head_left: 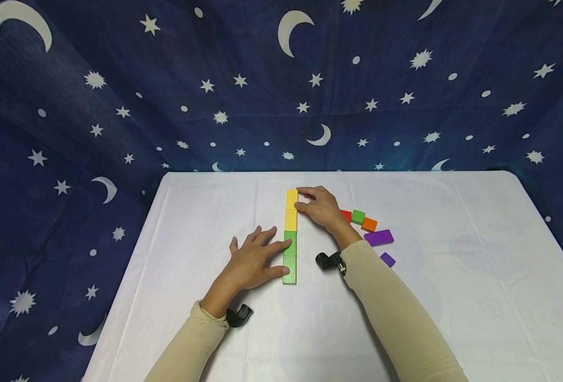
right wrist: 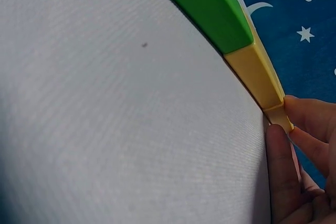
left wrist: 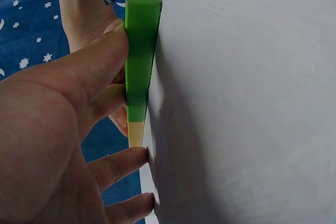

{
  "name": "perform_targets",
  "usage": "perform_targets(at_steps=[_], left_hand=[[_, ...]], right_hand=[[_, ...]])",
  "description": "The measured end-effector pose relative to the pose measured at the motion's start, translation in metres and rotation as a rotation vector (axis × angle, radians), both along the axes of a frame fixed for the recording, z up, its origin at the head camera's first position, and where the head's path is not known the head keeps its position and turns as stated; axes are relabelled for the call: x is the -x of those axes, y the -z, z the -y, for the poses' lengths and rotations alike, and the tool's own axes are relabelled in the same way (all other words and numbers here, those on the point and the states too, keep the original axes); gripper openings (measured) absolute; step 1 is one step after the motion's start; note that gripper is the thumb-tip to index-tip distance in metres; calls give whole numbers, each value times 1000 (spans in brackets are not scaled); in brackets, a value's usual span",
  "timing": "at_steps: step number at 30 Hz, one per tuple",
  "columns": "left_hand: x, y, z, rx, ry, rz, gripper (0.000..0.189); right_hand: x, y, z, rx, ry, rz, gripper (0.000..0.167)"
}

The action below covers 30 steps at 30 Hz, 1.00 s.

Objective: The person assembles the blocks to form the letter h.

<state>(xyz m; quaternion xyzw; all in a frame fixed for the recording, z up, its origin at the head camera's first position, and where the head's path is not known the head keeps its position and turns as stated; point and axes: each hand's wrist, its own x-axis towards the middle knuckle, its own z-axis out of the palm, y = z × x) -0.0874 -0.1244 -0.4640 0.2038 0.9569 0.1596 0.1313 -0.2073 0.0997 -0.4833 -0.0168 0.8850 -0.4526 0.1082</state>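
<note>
Two yellow blocks and two green blocks lie end to end in a straight row running away from me on the table. My left hand (head_left: 249, 263) has its fingers spread, with thumb and index finger resting on the green blocks (head_left: 289, 269). In the left wrist view, the thumb touches the side of a green block (left wrist: 142, 45). At the row's far end, my right hand (head_left: 320, 207) pinches the last yellow block (head_left: 292, 198) with thumb and fingertips. The nearer yellow block (right wrist: 254, 74) abuts the green one (right wrist: 210, 11) in the right wrist view.
Right of the row lie a red block (head_left: 346, 215), partly hidden by the right wrist, a small green block (head_left: 358, 216), an orange block (head_left: 369, 224), a long purple block (head_left: 379, 237) and a small purple block (head_left: 388, 259). A starry blue cloth (head_left: 252, 95) hangs behind the white table (head_left: 477, 297).
</note>
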Motion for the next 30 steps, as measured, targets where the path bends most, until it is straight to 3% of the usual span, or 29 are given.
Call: perform_targets(at_steps=[30], left_hand=[[-1, -2, -1, -7, -2, 16, 65]], right_hand=[[-1, 1, 3, -18, 16, -32, 53]])
